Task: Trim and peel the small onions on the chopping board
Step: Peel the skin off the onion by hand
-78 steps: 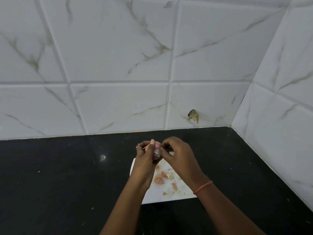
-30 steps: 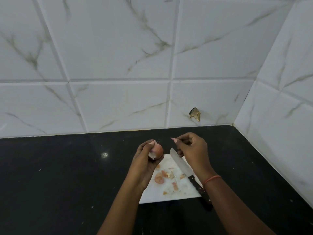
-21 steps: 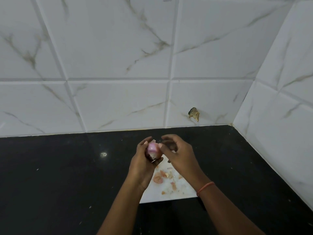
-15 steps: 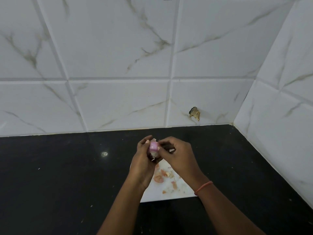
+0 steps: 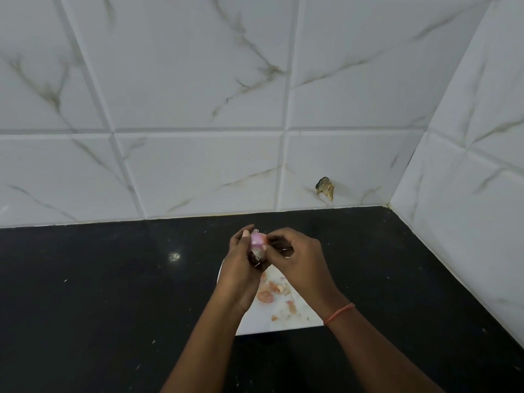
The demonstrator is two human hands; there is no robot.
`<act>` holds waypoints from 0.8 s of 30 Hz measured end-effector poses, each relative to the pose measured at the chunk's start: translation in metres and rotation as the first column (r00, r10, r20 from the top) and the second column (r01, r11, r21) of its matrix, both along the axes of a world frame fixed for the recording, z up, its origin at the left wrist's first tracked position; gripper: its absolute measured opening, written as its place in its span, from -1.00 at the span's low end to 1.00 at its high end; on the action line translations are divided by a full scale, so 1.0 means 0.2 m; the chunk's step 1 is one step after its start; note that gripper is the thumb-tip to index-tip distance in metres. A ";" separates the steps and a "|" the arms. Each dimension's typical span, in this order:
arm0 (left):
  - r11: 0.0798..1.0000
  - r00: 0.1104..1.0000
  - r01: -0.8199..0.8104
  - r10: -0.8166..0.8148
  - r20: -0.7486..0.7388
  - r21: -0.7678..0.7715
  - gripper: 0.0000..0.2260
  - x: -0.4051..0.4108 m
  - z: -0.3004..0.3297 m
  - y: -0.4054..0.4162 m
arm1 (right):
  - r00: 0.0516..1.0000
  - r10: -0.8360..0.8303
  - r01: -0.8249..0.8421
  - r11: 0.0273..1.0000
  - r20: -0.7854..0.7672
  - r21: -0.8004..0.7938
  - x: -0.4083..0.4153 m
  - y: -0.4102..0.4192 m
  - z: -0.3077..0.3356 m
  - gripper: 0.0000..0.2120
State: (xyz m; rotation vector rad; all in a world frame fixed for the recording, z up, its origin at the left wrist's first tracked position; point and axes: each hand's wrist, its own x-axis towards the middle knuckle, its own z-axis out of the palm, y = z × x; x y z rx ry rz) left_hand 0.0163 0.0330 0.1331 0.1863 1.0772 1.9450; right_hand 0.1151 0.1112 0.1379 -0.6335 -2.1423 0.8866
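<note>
Holding small onion (image 5: 257, 245) upright-ish above chopping board (image 5: 283, 321), left hand (image 5: 241, 268) gripping it, right hand (image 5: 297, 259) pinching skin from right side.

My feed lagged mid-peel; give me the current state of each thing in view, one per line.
onion: partly peeled, held above the board
left hand: grips the onion
right hand: fingers pinch at the onion's skin
chopping board: flat on the counter, littered with peel scraps
peel scraps: loose on the board
</note>
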 end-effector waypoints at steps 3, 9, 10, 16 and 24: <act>0.999 0.999 0.025 -0.026 0.035 0.026 -0.77 0.00 0.01 -0.01 | 1.000 -0.010 0.011 1.000 0.015 -0.007 -0.01 0.00 0.01 -0.76; 0.997 0.992 0.081 -0.082 0.100 0.016 -0.73 -0.01 0.01 -0.03 | 0.995 -0.090 0.092 0.994 -0.053 0.055 0.00 0.04 0.01 -0.92; 0.996 0.992 0.090 -0.090 0.091 0.007 -0.73 -0.02 0.02 -0.03 | 0.995 -0.072 0.075 0.996 -0.071 0.051 0.00 0.04 0.01 -0.90; 0.993 0.992 0.120 -0.120 -0.031 -0.001 -0.74 -0.02 0.03 -0.04 | 0.999 0.021 -0.016 0.995 -0.044 0.101 0.00 0.01 -0.01 -0.74; 0.993 0.993 0.116 -0.116 -0.028 -0.004 -0.70 0.00 0.03 -0.05 | 1.000 -0.030 0.027 0.974 0.010 0.224 0.00 0.01 0.00 -0.89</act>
